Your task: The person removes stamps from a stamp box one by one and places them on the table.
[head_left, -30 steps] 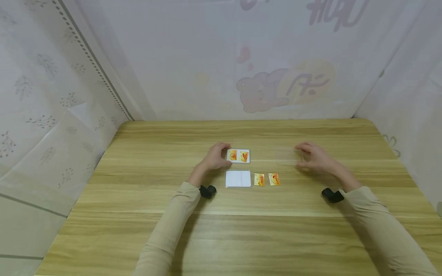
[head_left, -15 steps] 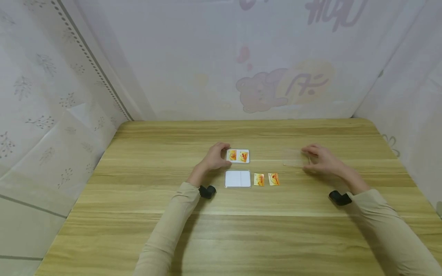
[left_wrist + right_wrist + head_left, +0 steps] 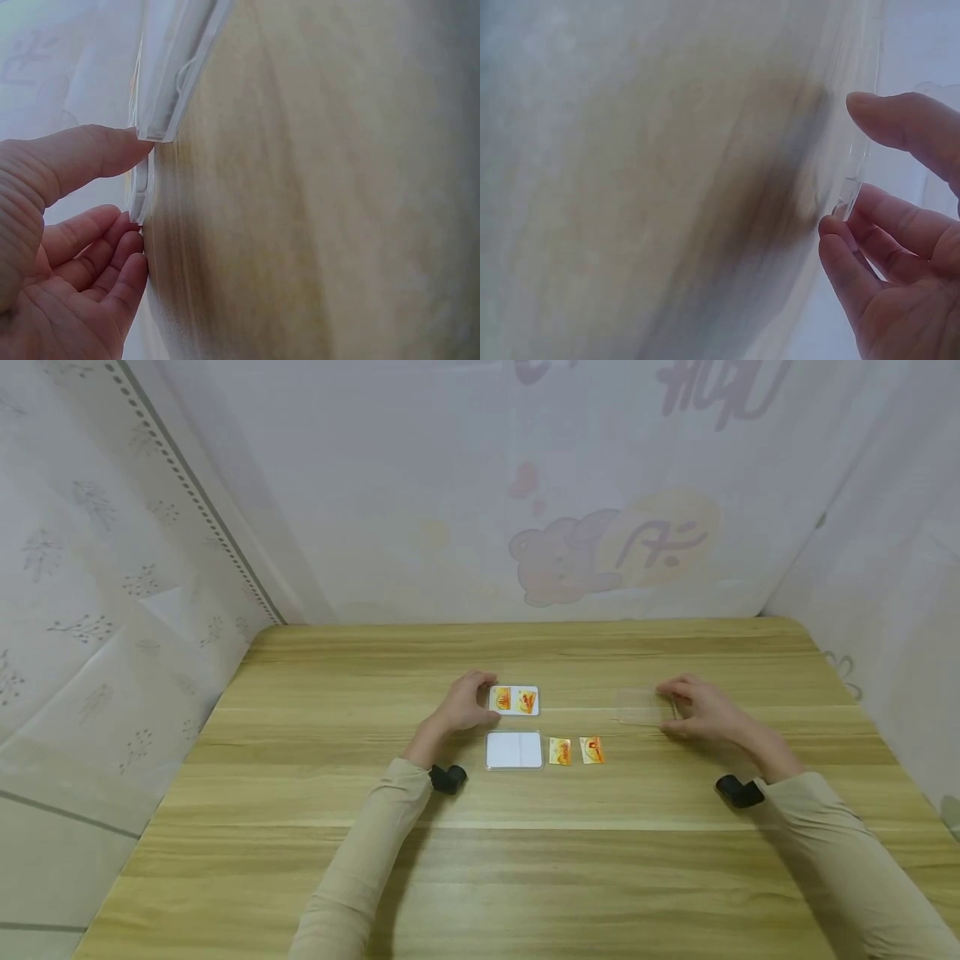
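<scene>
In the head view my left hand (image 3: pixel 461 703) grips the left end of a shallow white-lined case (image 3: pixel 514 712), thumb on the near edge and fingers on the far edge. Two orange-and-yellow stamps (image 3: pixel 527 702) lie side by side in it. My right hand (image 3: pixel 701 710) holds a clear plastic lid (image 3: pixel 637 707) by its right end, flat at or just above the tabletop. The right wrist view shows the lid's transparent edge (image 3: pixel 847 196) between thumb and fingers. Nearer me lies a second white-lined case (image 3: pixel 513 750) with no stamp in it.
Two loose stamps, a left one (image 3: pixel 559 752) and a right one (image 3: pixel 592 750), lie right of the nearer case. The wooden table (image 3: pixel 480 885) ends at a patterned curtain (image 3: pixel 420 527) behind. Both wrists wear black cameras.
My right hand has moved a little to the right with the clear lid, which has gone from tilted and blurred to flat. The left hand keeps its grip on the case.
</scene>
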{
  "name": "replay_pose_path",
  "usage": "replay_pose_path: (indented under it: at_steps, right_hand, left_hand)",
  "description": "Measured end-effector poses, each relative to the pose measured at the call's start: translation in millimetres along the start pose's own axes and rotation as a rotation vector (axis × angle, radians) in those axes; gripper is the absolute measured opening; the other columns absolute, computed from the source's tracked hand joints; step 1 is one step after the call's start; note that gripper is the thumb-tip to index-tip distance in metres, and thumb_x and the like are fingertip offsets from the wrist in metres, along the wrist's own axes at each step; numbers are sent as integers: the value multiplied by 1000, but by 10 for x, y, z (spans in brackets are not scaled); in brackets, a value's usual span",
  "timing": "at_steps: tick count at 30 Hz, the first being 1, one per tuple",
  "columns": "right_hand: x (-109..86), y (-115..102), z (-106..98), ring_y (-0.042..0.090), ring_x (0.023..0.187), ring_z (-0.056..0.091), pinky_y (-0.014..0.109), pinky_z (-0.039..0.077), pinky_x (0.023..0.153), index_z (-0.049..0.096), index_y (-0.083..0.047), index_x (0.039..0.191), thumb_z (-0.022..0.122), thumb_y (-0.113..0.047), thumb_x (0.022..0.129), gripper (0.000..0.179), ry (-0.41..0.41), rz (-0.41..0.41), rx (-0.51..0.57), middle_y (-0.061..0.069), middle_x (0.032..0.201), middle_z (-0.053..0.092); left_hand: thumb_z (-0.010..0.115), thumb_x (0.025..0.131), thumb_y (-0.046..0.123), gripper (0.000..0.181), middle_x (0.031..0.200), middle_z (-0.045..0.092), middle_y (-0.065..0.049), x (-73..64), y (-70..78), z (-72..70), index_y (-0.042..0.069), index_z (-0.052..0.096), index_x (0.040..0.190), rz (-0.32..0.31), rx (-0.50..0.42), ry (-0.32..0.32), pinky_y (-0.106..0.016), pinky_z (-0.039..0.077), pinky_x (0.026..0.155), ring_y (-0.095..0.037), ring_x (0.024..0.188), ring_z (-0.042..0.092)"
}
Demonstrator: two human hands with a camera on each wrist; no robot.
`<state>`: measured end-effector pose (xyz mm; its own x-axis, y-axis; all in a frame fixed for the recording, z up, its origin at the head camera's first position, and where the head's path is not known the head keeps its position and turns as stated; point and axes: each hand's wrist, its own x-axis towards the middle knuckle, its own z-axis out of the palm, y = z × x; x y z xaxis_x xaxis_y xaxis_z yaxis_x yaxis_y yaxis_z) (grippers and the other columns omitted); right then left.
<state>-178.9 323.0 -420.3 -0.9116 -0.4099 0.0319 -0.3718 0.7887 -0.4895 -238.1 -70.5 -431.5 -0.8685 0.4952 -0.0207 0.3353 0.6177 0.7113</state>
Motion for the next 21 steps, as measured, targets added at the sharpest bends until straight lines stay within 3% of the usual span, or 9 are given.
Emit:
replay_pose_path:
  at_steps: [21]
  right_hand:
    - [11, 27, 20, 43, 107, 48, 56, 40, 89, 53, 11, 121, 76, -9, 76, 55, -6, -21, -1, 28, 118, 50]
  left_hand:
    - [73, 75, 5, 64, 128, 51, -20, 3, 4, -20, -9, 46, 131, 7, -1, -11, -38, 34, 105, -33, 122, 44]
